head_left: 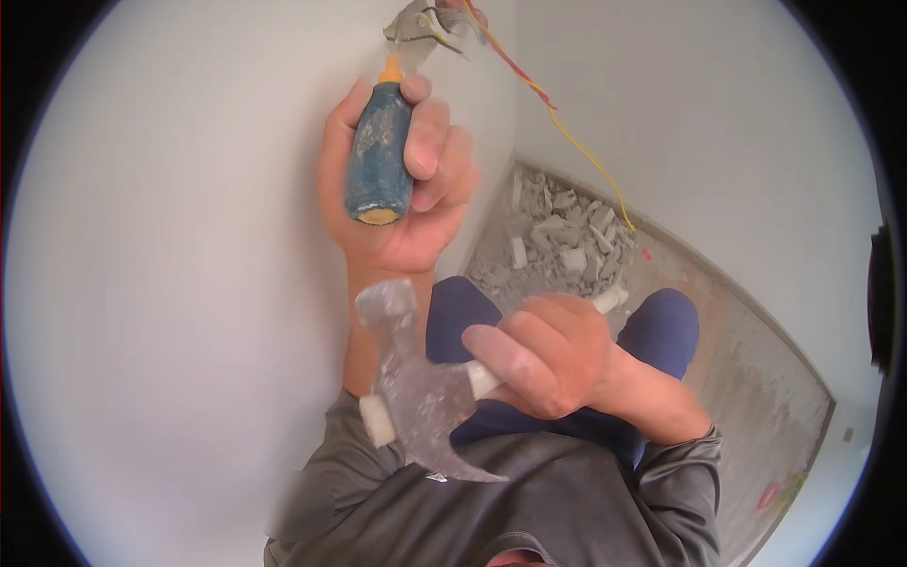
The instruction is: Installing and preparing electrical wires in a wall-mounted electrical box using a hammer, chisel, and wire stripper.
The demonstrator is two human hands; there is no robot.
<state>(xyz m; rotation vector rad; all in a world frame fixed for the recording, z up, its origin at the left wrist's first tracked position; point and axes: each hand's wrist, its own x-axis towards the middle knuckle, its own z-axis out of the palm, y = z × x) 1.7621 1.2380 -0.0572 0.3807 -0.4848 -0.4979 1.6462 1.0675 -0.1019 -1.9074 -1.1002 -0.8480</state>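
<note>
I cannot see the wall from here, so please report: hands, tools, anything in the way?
Left hand grips chisel, tip at wall hole. Right hand holds hammer, apart from chisel. Wires hang from hole.

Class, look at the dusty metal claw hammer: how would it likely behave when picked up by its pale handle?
The dusty metal claw hammer probably feels head-heavy: its broad steel head outweighs the thin pale handle gripped by the right hand. It looks rigid, not floppy. The plaster dust coating it may make the grip slightly slippery.
</note>
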